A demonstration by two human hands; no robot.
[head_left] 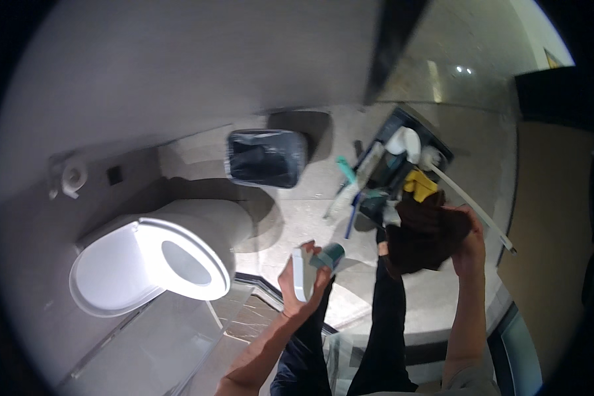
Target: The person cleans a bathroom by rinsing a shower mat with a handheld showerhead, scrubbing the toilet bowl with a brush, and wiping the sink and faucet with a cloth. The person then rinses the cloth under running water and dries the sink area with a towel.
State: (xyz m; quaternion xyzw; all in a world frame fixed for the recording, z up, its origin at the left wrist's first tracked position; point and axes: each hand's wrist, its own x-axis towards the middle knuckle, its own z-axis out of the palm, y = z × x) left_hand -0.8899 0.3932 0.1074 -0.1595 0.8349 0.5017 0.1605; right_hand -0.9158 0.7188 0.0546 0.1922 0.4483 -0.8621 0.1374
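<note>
Left fingers (286, 277) grip the bottle (302, 276), its teal end pointing right; right fingers (472, 223) hold the cloth (429, 232), well apart.

Toilet (149, 257): left, on floor (303, 224)
Bin (301, 157): behind toilet, left of tray (437, 134)
Roll (75, 175): on left wall (39, 244)
Tray: on floor, right of bin
Cloth (422, 232): in right hand (468, 247), before tray
</note>
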